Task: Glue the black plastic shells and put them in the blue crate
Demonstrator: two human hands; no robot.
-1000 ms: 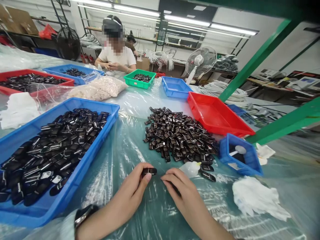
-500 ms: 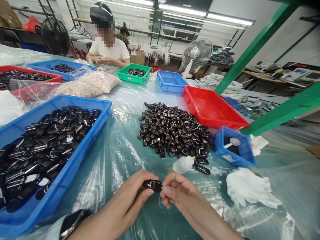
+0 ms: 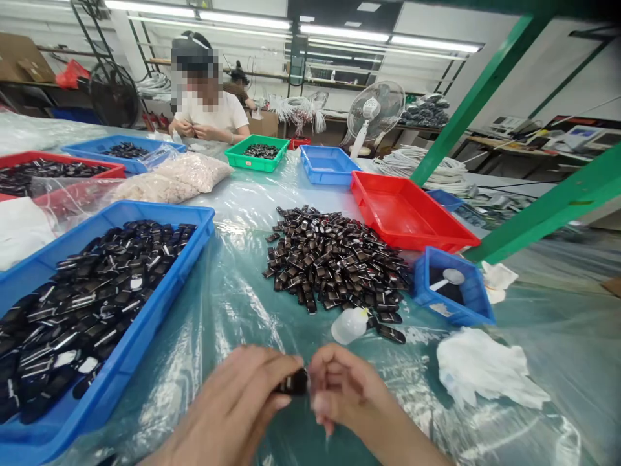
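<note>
small black piece [image 3: 297, 382] pinched in left hand [image 3: 242, 395], this side of the black pile [image 3: 334, 259], long axis pretty much sideways, end facing curled right hand [image 3: 347, 391], can't tell that one's grip, blurry

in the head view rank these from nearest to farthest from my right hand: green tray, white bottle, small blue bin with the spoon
From your right hand:
1. White bottle, just ahead.
2. Small blue bin, ahead and to the right.
3. Green tray, far ahead, toward the left.
</note>
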